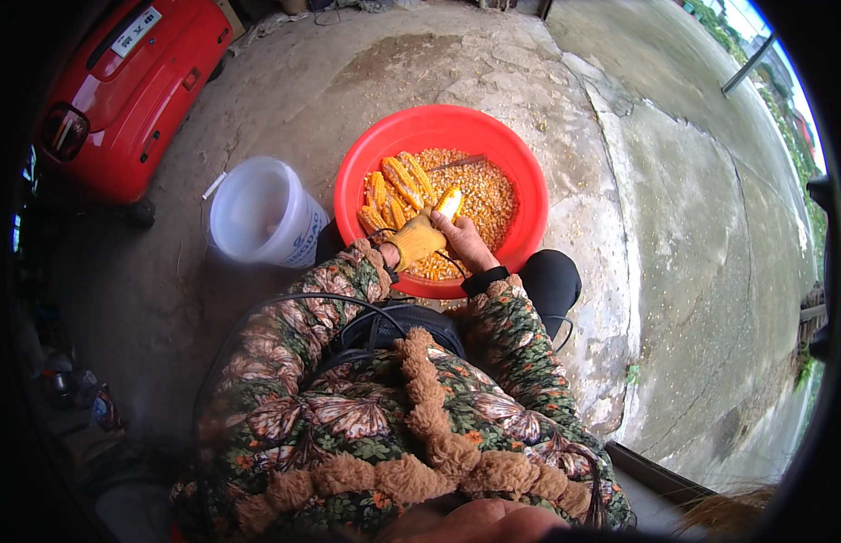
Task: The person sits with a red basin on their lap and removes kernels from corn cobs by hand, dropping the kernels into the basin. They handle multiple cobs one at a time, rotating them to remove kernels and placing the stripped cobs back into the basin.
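Observation:
A large red basin (532, 195) stands on the ground in front of me, between my knees. Loose yellow corn kernels (489, 195) cover its bottom, and several ears of corn (400, 184) lie piled on its left side. My left hand (418, 242), in a yellow glove, and my bare right hand (469, 244) meet over the near part of the basin. Both are closed round the lower end of one corn cob (449, 201), whose upper end shows a pale, stripped patch. A flat dark strip (460, 162) lies among the kernels at the back; its kind is unclear.
Left of the basin stands a translucent white bucket (298, 220). A red vehicle (144, 100) is parked at the far left. Kernels are scattered on the concrete floor (579, 235) to the right. A black cable (285, 297) runs along my left sleeve.

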### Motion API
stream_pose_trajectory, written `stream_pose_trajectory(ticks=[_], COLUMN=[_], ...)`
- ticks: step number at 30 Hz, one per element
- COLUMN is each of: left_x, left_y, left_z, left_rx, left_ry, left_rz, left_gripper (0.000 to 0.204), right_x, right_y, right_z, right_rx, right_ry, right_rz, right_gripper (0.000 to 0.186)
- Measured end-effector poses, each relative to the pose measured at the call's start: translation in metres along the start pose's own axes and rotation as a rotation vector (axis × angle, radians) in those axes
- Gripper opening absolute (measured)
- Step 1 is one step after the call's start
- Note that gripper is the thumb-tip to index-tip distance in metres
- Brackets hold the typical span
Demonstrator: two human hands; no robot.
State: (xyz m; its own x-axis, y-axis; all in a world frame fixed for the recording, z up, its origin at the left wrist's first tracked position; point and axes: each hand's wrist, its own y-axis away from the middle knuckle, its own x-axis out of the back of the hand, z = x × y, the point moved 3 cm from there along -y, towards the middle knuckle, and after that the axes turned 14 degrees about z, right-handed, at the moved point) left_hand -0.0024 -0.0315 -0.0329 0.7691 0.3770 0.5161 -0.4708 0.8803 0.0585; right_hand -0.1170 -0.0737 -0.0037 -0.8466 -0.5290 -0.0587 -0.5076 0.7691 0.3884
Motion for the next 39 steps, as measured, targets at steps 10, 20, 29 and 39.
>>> stream_pose_trajectory(ticks=[10,20,29,39], left_x=[0.019,0.001,0.027,0.048], left_y=[0.01,0.004,0.013,0.032], left_z=[0.027,0.003,0.024,0.046], left_rx=[0.264,0.033,0.266,0.26], left_ry=[0.046,-0.067,0.283,0.739], left_rz=[-0.059,-0.039,-0.159,-0.444], left_gripper=[0.036,0.042,0.041,0.025], right_x=[-0.001,0.003,0.005,0.029], right_y=[-0.004,-0.004,-0.005,-0.005], right_z=[0.01,0.009,0.011,-0.004], right_rx=[-0.024,0.011,-0.053,0.07], right_ry=[-0.14,-0.027,-0.185,-0.409], right_rz=[-0.014,0.059,-0.037,0.205], right_gripper=[0.039,0.048,0.042,0.046])
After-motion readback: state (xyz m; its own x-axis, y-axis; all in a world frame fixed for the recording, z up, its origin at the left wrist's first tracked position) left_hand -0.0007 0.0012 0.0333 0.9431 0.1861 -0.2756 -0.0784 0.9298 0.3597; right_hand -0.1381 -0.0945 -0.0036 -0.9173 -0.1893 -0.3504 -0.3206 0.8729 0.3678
